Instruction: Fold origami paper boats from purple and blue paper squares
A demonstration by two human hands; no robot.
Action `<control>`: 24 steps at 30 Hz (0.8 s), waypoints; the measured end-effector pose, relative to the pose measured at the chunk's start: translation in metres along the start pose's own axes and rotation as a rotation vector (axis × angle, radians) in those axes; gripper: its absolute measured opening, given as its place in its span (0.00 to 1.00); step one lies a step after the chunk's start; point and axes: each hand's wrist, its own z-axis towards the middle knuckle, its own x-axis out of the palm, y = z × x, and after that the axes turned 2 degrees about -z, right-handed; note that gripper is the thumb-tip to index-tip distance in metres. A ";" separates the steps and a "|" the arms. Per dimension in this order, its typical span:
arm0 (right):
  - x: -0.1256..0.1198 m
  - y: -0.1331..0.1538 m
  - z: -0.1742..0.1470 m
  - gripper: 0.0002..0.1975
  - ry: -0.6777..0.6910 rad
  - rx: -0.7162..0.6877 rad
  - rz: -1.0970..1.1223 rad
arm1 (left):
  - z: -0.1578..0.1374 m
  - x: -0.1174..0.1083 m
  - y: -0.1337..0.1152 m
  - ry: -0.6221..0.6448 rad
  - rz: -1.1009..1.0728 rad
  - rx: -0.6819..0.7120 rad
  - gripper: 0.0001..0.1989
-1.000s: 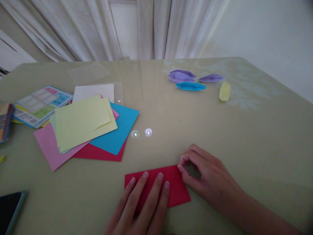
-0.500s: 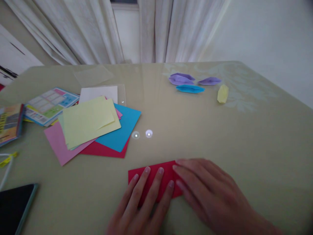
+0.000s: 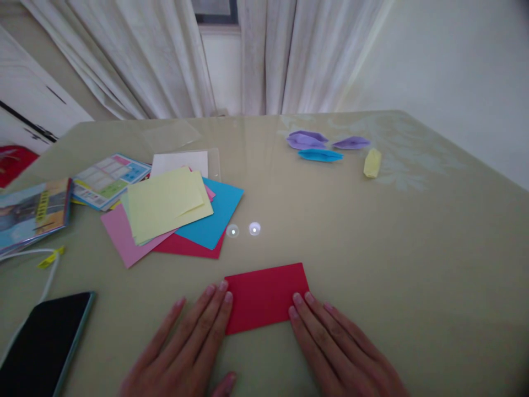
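A folded red sheet of paper (image 3: 264, 298) lies flat on the table in front of me, its long side running left to right and slightly tilted. The fingertips of my left hand (image 3: 185, 336) rest on its left edge, with the fingers stretched out and the thumb apart. On its lower right corner lie the fingertips of my right hand (image 3: 339, 342), also stretched out flat. Neither hand grips the paper. Beyond it, to the left, is a pile of coloured sheets: pale yellow paper (image 3: 165, 204) on top, with blue paper (image 3: 223, 209) and pink paper (image 3: 128, 242) underneath.
Folded purple paper (image 3: 351, 143), blue folded paper (image 3: 320, 155) and a yellow folded piece (image 3: 372, 163) sit at the back right. A phone (image 3: 45, 342), a white cable (image 3: 52, 275) and booklets (image 3: 37, 212) are on the left. Curtains (image 3: 268, 55) hang behind the table (image 3: 397, 248).
My hands have moved apart: the left slid off the paper's middle to its left edge, the right shifted down to the lower right corner. More of the red paper shows. The view turned slightly left.
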 end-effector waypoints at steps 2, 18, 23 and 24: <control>0.001 0.000 0.001 0.32 -0.013 -0.016 -0.017 | -0.003 -0.002 -0.003 -0.018 0.011 -0.023 0.29; 0.001 0.007 -0.002 0.27 -0.052 0.110 -0.069 | -0.018 -0.007 -0.008 -0.091 0.073 0.063 0.22; 0.014 0.032 0.020 0.25 -0.126 0.225 -0.041 | -0.006 0.002 -0.020 -0.143 0.099 0.031 0.22; 0.019 0.038 0.026 0.26 -0.117 0.172 0.002 | -0.004 0.003 -0.021 -0.142 0.105 0.030 0.22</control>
